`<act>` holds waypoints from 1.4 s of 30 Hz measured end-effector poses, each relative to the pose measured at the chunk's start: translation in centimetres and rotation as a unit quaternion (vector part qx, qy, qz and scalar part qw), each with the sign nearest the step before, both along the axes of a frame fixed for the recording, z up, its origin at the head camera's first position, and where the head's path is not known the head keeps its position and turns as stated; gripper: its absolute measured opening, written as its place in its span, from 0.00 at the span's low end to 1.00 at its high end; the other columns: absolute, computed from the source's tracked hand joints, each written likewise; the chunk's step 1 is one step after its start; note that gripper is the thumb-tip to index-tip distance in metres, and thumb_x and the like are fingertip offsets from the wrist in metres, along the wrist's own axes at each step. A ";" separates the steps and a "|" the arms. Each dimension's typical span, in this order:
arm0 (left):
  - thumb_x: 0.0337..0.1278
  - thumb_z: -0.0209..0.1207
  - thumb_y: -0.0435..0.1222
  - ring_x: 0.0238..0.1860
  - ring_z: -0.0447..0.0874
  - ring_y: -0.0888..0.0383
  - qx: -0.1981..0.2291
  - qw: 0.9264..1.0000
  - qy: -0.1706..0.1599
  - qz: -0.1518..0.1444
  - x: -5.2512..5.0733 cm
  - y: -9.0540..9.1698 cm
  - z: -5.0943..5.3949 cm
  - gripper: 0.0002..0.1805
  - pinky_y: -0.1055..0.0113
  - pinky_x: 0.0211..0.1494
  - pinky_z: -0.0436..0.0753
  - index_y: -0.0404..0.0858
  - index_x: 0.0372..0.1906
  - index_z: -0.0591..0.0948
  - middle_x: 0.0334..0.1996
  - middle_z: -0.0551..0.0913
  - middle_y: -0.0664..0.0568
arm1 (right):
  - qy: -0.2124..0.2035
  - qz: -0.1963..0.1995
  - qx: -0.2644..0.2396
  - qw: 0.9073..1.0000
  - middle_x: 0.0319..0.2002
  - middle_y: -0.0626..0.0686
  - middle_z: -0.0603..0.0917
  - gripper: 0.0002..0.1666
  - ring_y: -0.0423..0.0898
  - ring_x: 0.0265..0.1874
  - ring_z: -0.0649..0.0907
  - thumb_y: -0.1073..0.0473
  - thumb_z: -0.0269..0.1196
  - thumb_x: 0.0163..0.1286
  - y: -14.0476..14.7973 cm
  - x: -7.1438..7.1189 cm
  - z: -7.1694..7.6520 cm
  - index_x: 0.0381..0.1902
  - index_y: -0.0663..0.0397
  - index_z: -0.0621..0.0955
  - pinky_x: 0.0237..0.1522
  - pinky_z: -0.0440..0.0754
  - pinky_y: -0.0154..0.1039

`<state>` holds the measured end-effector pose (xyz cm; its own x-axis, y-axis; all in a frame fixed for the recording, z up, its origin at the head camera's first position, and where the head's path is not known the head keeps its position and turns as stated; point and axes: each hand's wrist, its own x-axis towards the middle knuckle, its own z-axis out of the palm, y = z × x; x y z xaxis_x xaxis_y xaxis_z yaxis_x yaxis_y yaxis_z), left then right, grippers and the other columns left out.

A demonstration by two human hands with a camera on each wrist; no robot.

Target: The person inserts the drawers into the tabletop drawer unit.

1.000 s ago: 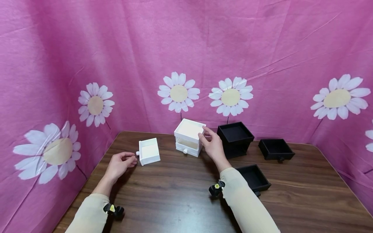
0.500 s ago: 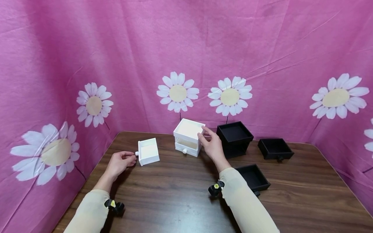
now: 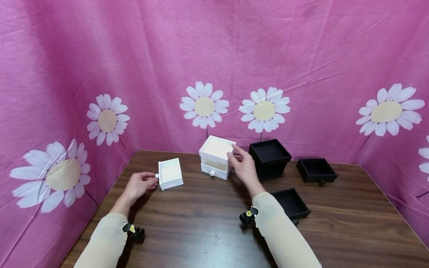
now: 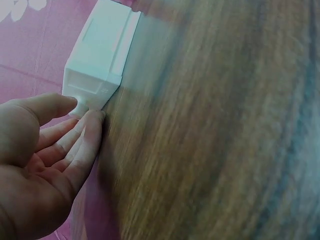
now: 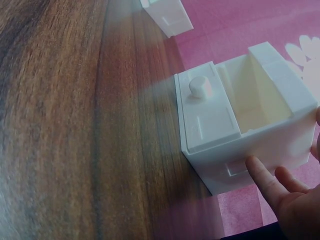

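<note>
On the left of the table, a white drawer (image 3: 171,174) lies with its knob (image 3: 157,175) facing left. My left hand (image 3: 138,188) pinches that knob between thumb and fingers. Farther right stands a small white drawer cabinet (image 3: 217,149); its lower drawer (image 5: 207,107) is in place, and its upper slot gapes. My right hand (image 3: 244,163) holds the cabinet at its upper right edge, fingers against the side wall. In the right wrist view, part of that hand falls outside the picture.
A black cabinet (image 3: 270,152) with an open front stands right of the white one. Two black drawers lie farther right, one behind (image 3: 317,169) and one nearer (image 3: 291,203), partly covered by the right sleeve. A pink flowered cloth (image 3: 151,67) hangs behind the table.
My left hand has shifted slightly right and its fingers have closed on the knob of the white drawer. My right hand keeps its place on the white cabinet.
</note>
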<state>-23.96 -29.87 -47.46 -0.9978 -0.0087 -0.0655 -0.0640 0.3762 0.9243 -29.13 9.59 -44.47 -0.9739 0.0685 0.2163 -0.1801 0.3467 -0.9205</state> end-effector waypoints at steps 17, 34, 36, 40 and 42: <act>0.72 0.60 0.22 0.33 0.88 0.63 -0.015 0.999 0.012 -0.036 -1.0 -0.2 -0.1 0.19 0.68 0.41 0.92 0.11 0.60 0.77 0.41 0.90 0.34 | -0.001 -0.001 0.006 1.000 0.58 0.67 0.86 0.30 0.61 0.55 0.90 0.54 0.68 0.78 0.0 0.0 -0.1 0.74 0.52 0.80 0.48 0.93 0.42; 0.73 0.62 0.25 0.37 0.91 0.60 -0.005 0.998 -0.007 -0.070 -0.4 -0.4 0.2 0.14 0.66 0.45 0.92 0.16 0.53 0.78 0.41 0.91 0.35 | 0.000 0.000 0.011 1.000 0.58 0.67 0.85 0.30 0.61 0.54 0.90 0.53 0.68 0.78 0.1 0.0 0.0 0.74 0.51 0.80 0.46 0.92 0.42; 0.72 0.62 0.25 0.37 0.92 0.60 0.020 0.997 -0.015 -0.072 -0.4 -0.4 0.1 0.14 0.66 0.45 0.92 0.16 0.52 0.77 0.41 0.92 0.37 | 0.001 -0.001 0.011 1.000 0.58 0.67 0.85 0.29 0.61 0.53 0.90 0.53 0.68 0.78 0.1 0.0 0.0 0.74 0.51 0.80 0.45 0.92 0.41; 0.71 0.63 0.25 0.36 0.91 0.62 0.064 0.995 -0.028 -0.071 -0.3 -0.5 -0.3 0.13 0.68 0.46 0.92 0.18 0.51 0.78 0.39 0.92 0.43 | 0.002 -0.002 0.012 1.000 0.58 0.67 0.86 0.29 0.61 0.52 0.90 0.53 0.68 0.78 0.1 0.0 -0.1 0.74 0.51 0.80 0.43 0.91 0.39; 0.70 0.63 0.25 0.35 0.91 0.62 0.082 0.994 -0.031 -0.067 -0.3 -0.5 -0.5 0.11 0.68 0.46 0.92 0.20 0.50 0.78 0.37 0.92 0.46 | 0.001 -0.001 0.011 1.000 0.58 0.67 0.86 0.29 0.61 0.52 0.90 0.53 0.68 0.78 0.1 0.0 -0.1 0.74 0.51 0.80 0.43 0.91 0.39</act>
